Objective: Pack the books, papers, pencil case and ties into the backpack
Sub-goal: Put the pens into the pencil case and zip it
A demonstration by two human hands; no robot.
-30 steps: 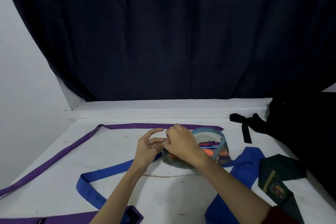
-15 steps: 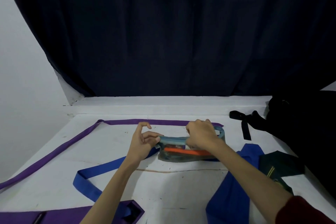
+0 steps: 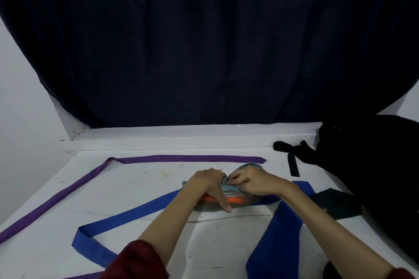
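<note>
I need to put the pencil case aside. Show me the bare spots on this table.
Bare table lies between the purple tie and the blue tie; more lies between both forearms. Crowded on the right: dark green tie, black strap, backpack.

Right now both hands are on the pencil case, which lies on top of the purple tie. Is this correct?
Not quite. In the head view the left hand and right hand do work on the pencil case, but it lies on the blue tie. The purple tie runs behind it, apart.
</note>
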